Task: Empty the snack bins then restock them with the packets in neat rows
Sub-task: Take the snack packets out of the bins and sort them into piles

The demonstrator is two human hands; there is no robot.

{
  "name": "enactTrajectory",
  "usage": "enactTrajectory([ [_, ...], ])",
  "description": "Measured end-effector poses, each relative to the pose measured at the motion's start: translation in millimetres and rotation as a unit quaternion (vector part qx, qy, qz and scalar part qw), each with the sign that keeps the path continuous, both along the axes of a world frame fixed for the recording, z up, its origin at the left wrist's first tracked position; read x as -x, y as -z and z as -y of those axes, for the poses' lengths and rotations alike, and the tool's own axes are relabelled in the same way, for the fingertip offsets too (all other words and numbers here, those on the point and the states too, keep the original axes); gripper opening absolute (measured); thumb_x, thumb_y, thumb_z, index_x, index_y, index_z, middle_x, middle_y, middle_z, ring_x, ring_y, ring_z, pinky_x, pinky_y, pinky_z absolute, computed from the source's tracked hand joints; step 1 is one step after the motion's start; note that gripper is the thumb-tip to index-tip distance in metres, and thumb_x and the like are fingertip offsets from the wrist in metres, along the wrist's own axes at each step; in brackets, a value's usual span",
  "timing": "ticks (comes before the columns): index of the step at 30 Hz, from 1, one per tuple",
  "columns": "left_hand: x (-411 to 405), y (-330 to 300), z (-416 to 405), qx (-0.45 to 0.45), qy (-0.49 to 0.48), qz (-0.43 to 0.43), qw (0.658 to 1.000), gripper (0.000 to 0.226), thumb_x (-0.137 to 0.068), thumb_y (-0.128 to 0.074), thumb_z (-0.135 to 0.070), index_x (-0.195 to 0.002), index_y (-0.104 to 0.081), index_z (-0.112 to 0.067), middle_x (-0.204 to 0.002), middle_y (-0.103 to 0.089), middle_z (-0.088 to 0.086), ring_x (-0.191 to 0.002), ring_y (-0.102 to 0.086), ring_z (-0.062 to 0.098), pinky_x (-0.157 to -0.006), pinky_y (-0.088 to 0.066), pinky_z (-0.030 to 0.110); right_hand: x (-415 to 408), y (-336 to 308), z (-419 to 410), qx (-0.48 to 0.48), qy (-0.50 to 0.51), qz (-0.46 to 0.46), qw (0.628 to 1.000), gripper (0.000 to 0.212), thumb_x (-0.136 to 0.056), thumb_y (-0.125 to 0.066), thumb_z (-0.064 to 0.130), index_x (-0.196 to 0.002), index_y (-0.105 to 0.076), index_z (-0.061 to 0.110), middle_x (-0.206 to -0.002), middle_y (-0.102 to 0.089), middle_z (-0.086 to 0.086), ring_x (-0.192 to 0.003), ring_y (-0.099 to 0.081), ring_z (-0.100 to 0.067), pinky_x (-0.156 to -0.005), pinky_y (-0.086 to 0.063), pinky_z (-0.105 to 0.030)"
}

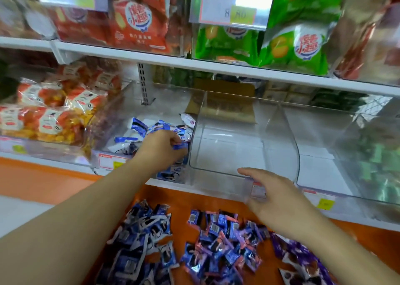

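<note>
Three clear plastic snack bins stand side by side on the white shelf. The left bin [112, 120] holds several blue-and-white packets [138, 131]. My left hand [162, 148] reaches into it and pinches a blue packet [180, 145] near the bin's right wall. The middle bin [246, 146] has nothing inside. My right hand [275, 196] rests with straight fingers on its front rim. The right bin [324, 170] also has nothing inside. On the orange ledge below lie heaps of blue-white packets [142, 237], blue-pink packets [220, 237] and purple packets [303, 261].
A bin of orange-and-white snack bags [49, 111] stands to the left. On the upper shelf [194, 65] sit red [138, 22] and green [303, 44] bags behind a price tag [229, 7]. A cardboard box [225, 103] lies behind the middle bin.
</note>
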State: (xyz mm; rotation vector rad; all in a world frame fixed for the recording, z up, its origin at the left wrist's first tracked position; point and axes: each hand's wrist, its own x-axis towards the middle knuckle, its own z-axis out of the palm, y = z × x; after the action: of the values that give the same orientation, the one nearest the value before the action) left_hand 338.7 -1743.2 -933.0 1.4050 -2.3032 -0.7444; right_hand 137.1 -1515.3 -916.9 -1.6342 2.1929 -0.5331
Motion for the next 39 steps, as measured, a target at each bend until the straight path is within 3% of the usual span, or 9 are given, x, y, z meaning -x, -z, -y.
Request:
enactTrajectory([
  [3,-1.2,6.6,6.5,0.021,-0.007,0.005,1.000,0.014,-0.090,-0.078,-0.018,-0.087,-0.069,-0.028,-0.095,-0.072,-0.005,-0.092,-0.067,0.018,-0.070,-0.046,0.023,-1.6,0.6,1.5,-0.012,-0.010,-0.008,1.000,0.063,-0.098,-0.066,0.027,-0.154,-0.044,0.045,-0.156,-0.043,0.024,-0.142,-0.034,0.005,-0.112,-0.021,-0.011],
  [8,-21.5,-13.1,3.8,0.010,-0.091,-0.105,0.990,0.010,-0.094,-0.074,-0.015,-0.087,-0.067,-0.018,-0.082,-0.073,0.001,-0.057,-0.065,0.002,-0.043,-0.041,0.014,-3.8,-1.7,2.8,-0.010,0.003,-0.013,1.000,0.062,-0.097,-0.066,0.024,-0.152,-0.046,0.046,-0.154,-0.046,0.023,-0.135,-0.038,0.006,-0.106,-0.024,-0.012],
  [10,-39.4,-28.8,-1.8,0.015,-0.120,-0.163,0.979,0.011,-0.093,-0.076,-0.020,-0.092,-0.066,-0.018,-0.079,-0.071,0.002,-0.058,-0.068,0.004,-0.050,-0.051,0.019,-6.2,-3.4,1.5,-0.002,0.011,-0.006,1.000,0.064,-0.096,-0.066,0.023,-0.152,-0.045,0.046,-0.155,-0.046,0.022,-0.140,-0.039,0.000,-0.107,-0.026,-0.014],
  [13,-60.3,-54.0,-19.9,-0.007,-0.112,-0.238,0.965,0.017,-0.088,-0.083,-0.025,-0.092,-0.066,-0.024,-0.087,-0.070,0.010,-0.072,-0.074,0.029,-0.066,-0.064,0.049,-10.9,-7.7,-0.8,0.028,0.016,0.013,0.999,0.064,-0.096,-0.066,0.021,-0.150,-0.045,0.047,-0.153,-0.044,0.023,-0.132,-0.035,0.007,-0.109,-0.026,-0.015],
  [15,-61.0,-67.6,-42.8,-0.037,-0.074,-0.273,0.958,0.018,-0.089,-0.083,-0.019,-0.097,-0.068,-0.016,-0.088,-0.071,0.013,-0.066,-0.074,0.026,-0.062,-0.065,0.040,-13.1,-11.1,-4.5,0.045,0.015,0.015,0.999,0.062,-0.096,-0.066,0.021,-0.149,-0.045,0.047,-0.153,-0.043,0.024,-0.129,-0.032,0.009,-0.109,-0.026,-0.016],
  [24,-15.4,-14.4,-137.1,-0.098,0.076,-0.086,0.989,0.023,-0.086,-0.081,-0.045,-0.099,-0.065,-0.036,-0.094,-0.071,-0.017,-0.084,-0.068,-0.003,-0.068,-0.054,0.018,-10.1,-22.3,-22.5,0.031,0.025,0.010,0.999,0.053,-0.096,-0.065,0.020,-0.147,-0.054,0.034,-0.151,-0.053,0.012,-0.141,-0.046,-0.008,-0.109,-0.028,-0.016],
  [29,-8.6,-22.4,-123.6,-0.061,0.051,-0.104,0.991,0.020,-0.092,-0.073,-0.048,-0.104,-0.063,-0.036,-0.099,-0.067,-0.018,-0.091,-0.065,-0.002,-0.067,-0.050,0.015,-4.3,-15.4,-19.4,0.010,0.013,-0.009,1.000,0.058,-0.098,-0.065,0.028,-0.152,-0.048,0.037,-0.155,-0.049,0.014,-0.143,-0.043,-0.008,-0.114,-0.028,-0.019],
  [35,-10.7,-40.3,-49.1,0.041,-0.031,-0.197,0.979,0.007,-0.097,-0.069,-0.024,-0.098,-0.064,-0.028,-0.092,-0.066,-0.011,-0.078,-0.063,0.008,-0.059,-0.047,0.010,2.6,-1.3,-12.5,-0.033,0.024,-0.048,0.998,0.066,-0.097,-0.065,0.037,-0.158,-0.038,0.041,-0.157,-0.041,0.020,-0.151,-0.029,-0.010,-0.128,-0.022,-0.032],
  [39,1.9,-29.6,25.9,0.024,-0.027,-0.122,0.992,0.022,-0.096,-0.068,-0.018,-0.113,-0.060,-0.029,-0.113,-0.063,-0.003,-0.091,-0.063,0.018,-0.070,-0.050,0.029,5.4,10.1,-5.1,-0.042,0.025,-0.073,0.996,0.069,-0.083,-0.062,0.053,-0.150,-0.046,0.046,-0.139,-0.046,0.029,-0.142,-0.041,-0.010,-0.124,-0.030,-0.037],
])
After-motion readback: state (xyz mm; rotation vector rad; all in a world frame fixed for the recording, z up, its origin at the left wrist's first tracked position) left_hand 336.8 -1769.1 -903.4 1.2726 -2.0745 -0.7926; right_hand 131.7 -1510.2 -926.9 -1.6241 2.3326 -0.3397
